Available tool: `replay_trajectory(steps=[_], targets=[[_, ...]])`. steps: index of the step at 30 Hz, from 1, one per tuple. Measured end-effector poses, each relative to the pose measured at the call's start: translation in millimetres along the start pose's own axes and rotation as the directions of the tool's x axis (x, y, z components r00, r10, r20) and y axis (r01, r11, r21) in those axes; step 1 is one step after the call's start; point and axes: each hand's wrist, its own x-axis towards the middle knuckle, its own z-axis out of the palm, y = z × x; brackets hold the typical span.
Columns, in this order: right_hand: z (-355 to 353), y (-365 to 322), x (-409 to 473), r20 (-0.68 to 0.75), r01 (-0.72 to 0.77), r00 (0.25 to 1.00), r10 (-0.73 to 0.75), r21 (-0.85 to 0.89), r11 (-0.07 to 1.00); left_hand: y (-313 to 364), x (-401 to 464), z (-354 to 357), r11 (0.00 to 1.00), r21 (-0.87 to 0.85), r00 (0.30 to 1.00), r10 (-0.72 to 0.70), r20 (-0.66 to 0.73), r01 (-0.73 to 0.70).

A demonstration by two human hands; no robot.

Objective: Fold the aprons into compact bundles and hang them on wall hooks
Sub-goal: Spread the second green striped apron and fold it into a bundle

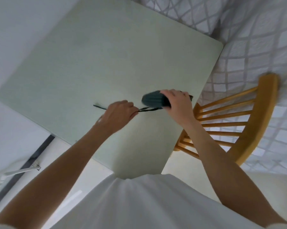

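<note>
My right hand point(176, 100) curls over the top of the rolled apron bundle point(153, 100), a dark teal wad that I hold just above the pale green table point(83, 63), near its right edge. My fingers wrap round its far side and my thumb clamps the near end. From under the bundle a thin dark apron string point(146, 110) runs out to the left, and my left hand point(118, 114) pinches it between curled fingers and thumb, pulled fairly taut between my two hands. The loose tail of the string pokes out beyond my left fist and lies on the tabletop. Beside the table, to my right, stands a wooden spindle-back chair point(261, 113), close against a white quilted bedspread point(255, 38).
</note>
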Motion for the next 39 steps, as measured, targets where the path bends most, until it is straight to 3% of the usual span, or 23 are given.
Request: replay_trajectory(steps=[2, 4, 6, 8, 11, 14, 16, 18, 19, 22, 25, 26, 28, 30, 32, 33, 34, 36, 38, 39], targets=[[-5, -1, -3, 0.343, 0.308, 0.897, -0.278, -0.036, 0.951, -21, 18, -22, 0.993, -0.033, 0.993, 0.117, 0.006, -0.117], [-10, -11, -12, 0.454, 0.350, 0.798, -0.396, 0.184, 0.918, -33, 28, -41, 0.965, -0.263, 0.996, 0.030, 0.088, -0.005], [-17, -21, -20, 0.364, 0.147, 0.849, -0.382, 0.531, 0.834, -34, 29, -41, 0.842, -0.499, 0.978, -0.153, 0.143, 0.205], [-29, -29, -22, 0.241, 0.029, 0.920, -0.310, 0.746, 0.665, -28, 22, -30, 0.651, -0.667, 0.930, -0.300, 0.212, 0.362], [-42, -37, -14, 0.210, -0.107, 0.954, -0.215, 0.906, 0.409, -7, 9, -15, 0.354, -0.800, 0.852, -0.400, 0.338, 0.484], [-46, -43, -9, 0.279, -0.244, 0.947, -0.160, 0.947, 0.209, 17, 6, -7, 0.229, -0.743, 0.725, -0.518, 0.454, 0.629], [-42, -45, -9, 0.279, -0.265, 0.952, -0.126, 0.957, 0.119, 28, 6, -5, 0.212, -0.750, 0.708, -0.557, 0.434, 0.627], [-41, -47, -8, 0.276, -0.272, 0.959, -0.058, 0.960, 0.063, 32, 6, -6, 0.263, -0.808, 0.754, -0.584, 0.302, 0.528], [-41, -46, -6, 0.275, -0.273, 0.961, -0.022, 0.961, 0.051, 31, 4, -5, 0.243, -0.846, 0.768, -0.584, 0.264, 0.475], [-43, -42, -3, 0.253, -0.259, 0.965, 0.075, 0.962, 0.089, 34, 1, -7, 0.049, -0.927, 0.834, -0.455, 0.311, 0.373], [-48, -39, -3, 0.229, -0.242, 0.968, 0.107, 0.962, 0.128, 28, -5, -3, 0.082, -0.900, 0.860, -0.341, 0.379, 0.429], [-52, -36, -3, 0.234, -0.244, 0.968, 0.095, 0.962, 0.123, 23, -7, -2, 0.134, -0.874, 0.850, -0.341, 0.401, 0.466], [-62, -29, -6, 0.298, -0.288, 0.954, -0.022, 0.935, 0.207, 9, -6, -3, 0.348, -0.770, 0.836, -0.346, 0.425, 0.535], [-69, -25, -7, 0.494, -0.338, 0.839, -0.228, 0.801, 0.495, -6, 1, -7, 0.641, -0.580, 0.857, -0.281, 0.433, 0.503], [-60, -27, -7, 0.666, -0.182, 0.680, -0.307, 0.559, 0.809, -14, 13, -17, 0.850, -0.369, 0.860, -0.173, 0.479, 0.377], [-50, -30, -7, 0.692, -0.068, 0.661, -0.291, 0.442, 0.894, -15, 20, -22, 0.905, -0.268, 0.846, -0.158, 0.509, 0.330], [-39, -32, -8, 0.679, 0.010, 0.690, -0.251, 0.338, 0.941, -14, 26, -23, 0.935, -0.183, 0.841, -0.174, 0.512, 0.304], [-16, -34, -7, 0.530, -0.014, 0.841, -0.105, 0.215, 0.977, -9, 31, -24, 0.944, -0.061, 0.858, -0.266, 0.438, 0.324], [4, -36, -7, 0.287, -0.204, 0.951, 0.113, 0.308, 0.929, -4, 27, -20, 0.883, -0.077, 0.859, -0.426, 0.285, 0.463], [12, -40, -5, 0.196, -0.303, 0.951, 0.240, 0.428, 0.851, -4, 23, -18, 0.827, -0.169, 0.840, -0.506, 0.196, 0.537]])
